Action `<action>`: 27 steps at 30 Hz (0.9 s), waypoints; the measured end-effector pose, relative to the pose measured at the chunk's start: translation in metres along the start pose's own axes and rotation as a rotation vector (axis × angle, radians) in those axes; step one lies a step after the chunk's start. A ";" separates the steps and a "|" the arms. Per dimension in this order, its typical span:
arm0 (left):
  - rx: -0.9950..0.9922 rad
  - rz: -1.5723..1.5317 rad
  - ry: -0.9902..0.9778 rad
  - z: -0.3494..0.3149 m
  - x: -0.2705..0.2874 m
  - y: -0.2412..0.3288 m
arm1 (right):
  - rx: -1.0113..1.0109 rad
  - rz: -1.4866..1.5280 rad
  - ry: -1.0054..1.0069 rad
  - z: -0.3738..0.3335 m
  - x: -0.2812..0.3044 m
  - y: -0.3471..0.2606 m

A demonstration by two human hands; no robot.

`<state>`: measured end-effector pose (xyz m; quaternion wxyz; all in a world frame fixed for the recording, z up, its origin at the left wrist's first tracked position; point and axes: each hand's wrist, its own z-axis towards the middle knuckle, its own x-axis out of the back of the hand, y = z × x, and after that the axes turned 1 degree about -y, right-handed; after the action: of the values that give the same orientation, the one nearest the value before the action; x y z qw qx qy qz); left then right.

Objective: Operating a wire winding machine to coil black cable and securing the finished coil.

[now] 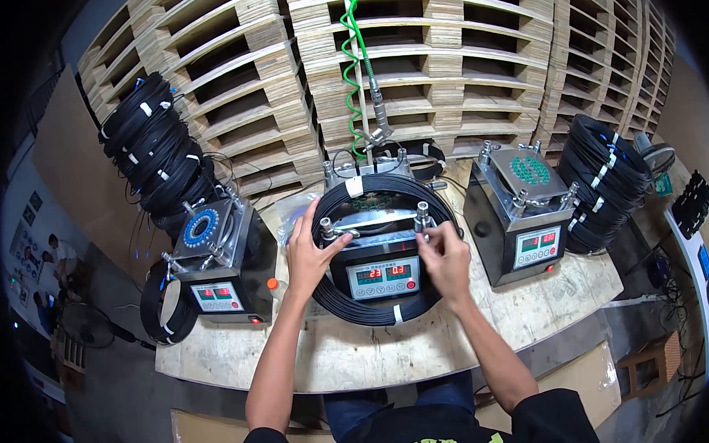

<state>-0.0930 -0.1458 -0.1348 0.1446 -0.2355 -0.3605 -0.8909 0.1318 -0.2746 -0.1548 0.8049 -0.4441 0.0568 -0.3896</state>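
A coil of black cable tied with white bands hangs around the front of the middle bench machine, a polishing-type unit with a red digital display. Spread fingers of my left hand lie along the coil's left side, and its thumb reaches onto the metal lever of the left front clamp. At the opposite corner, my right hand is closed, its fingertips pinching at the right front clamp. The fingers partly hide that clamp's lower part. Behind the clamps, the coil covers part of the machine's top plate.
Similar machines stand left and right on the wooden bench. Tall stacks of cable coils rise at left and right. A green spiral air hose with a nozzle hangs before stacked pallets. An orange-capped bottle stands nearby.
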 end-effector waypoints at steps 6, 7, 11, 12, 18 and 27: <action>0.068 0.013 -0.056 -0.002 0.001 0.006 | 0.071 -0.055 -0.091 0.008 -0.029 -0.007; 0.064 0.016 -0.059 -0.001 0.001 0.006 | 0.086 -0.151 -0.142 0.014 -0.030 -0.012; 0.006 0.036 -0.006 -0.001 0.000 -0.004 | 0.218 -0.443 -0.339 0.044 -0.023 -0.029; 0.013 0.042 -0.005 -0.001 0.001 -0.005 | 0.176 -0.425 -0.496 0.061 -0.014 -0.038; -0.009 0.047 -0.010 0.003 0.002 -0.005 | 0.530 -0.394 -0.573 0.211 -0.029 -0.070; 0.051 0.041 -0.045 0.002 0.004 -0.006 | 0.234 -1.017 -1.538 0.268 -0.129 -0.008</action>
<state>-0.0981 -0.1410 -0.1349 0.1608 -0.2590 -0.3812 -0.8728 0.1555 -0.0096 -0.0210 0.3931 -0.4679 -0.7336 -0.2973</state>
